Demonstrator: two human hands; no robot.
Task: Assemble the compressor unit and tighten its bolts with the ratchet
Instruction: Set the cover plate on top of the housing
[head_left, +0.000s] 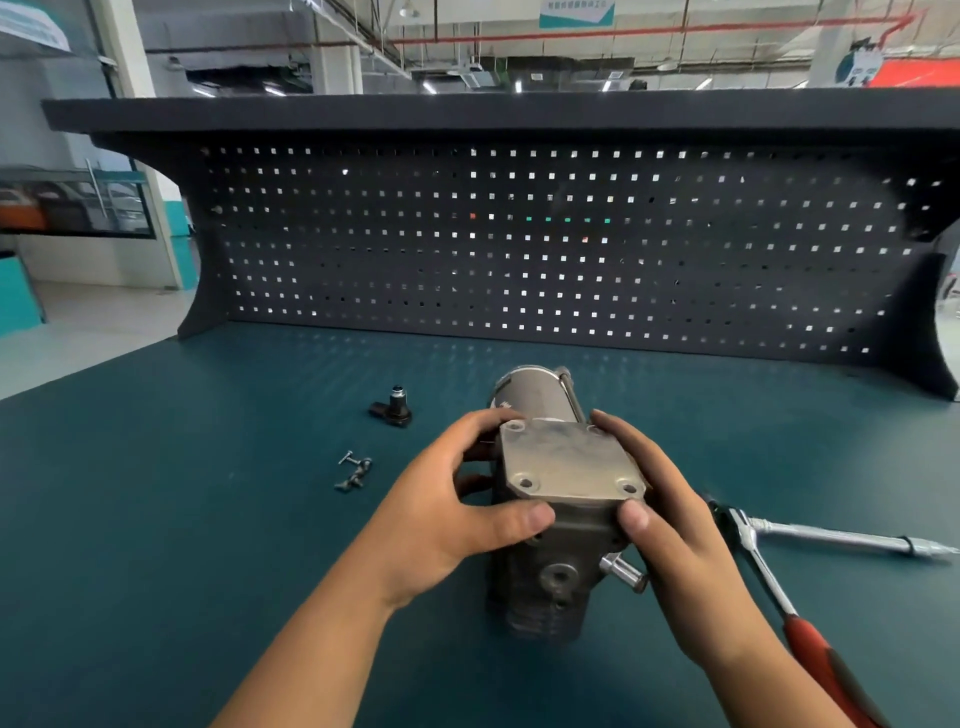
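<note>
Compressor unit: a dark metal body lying on the teal bench top, in the middle of the view, its round motor end pointing away from the person.
Cover plate: a flat grey plate with a bolt hole at each corner, resting on top of the compressor unit's near end; all four holes show open.
Left hand: clamped on the cover plate's left edge, thumb at the near corner, fingers curled round the far side.
Right hand: clamped on the cover plate's right edge, thumb at the near corner, fingers wrapped along the side.
Chrome stub: sticks out of the compressor unit's right side, just under the right hand.
Bolts: a small loose cluster on the bench, left of the compressor unit, apart from it.
Black fitting: left of the compressor unit, beyond the bolts.
Ratchet: right of the compressor unit, red handle toward the person, untouched.
Extension bar: a chrome rod lying right of the compressor unit, its near end at the ratchet's head.
Pegboard: a dark perforated panel standing behind the compressor unit.
</note>
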